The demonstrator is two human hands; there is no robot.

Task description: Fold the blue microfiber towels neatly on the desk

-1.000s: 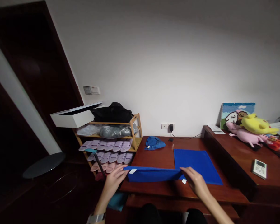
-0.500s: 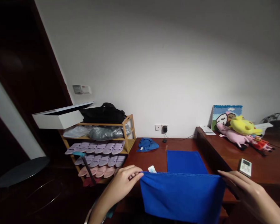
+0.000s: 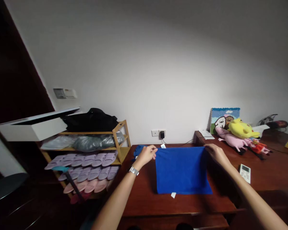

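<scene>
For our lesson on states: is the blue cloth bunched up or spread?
Spread: the blue cloth hangs smooth between left hand and right hand. Whether it is doubled, I cannot tell.

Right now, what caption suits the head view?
Left hand and right hand hold up a blue cloth over a table.

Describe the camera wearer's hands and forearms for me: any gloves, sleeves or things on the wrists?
The left hand is ungloved, with a shiny silver-coloured band around its wrist; whether it is a watch or a bracelet, I can't tell. The right hand is ungloved too, its wrist without a band. No sleeve shows on either forearm.
</scene>
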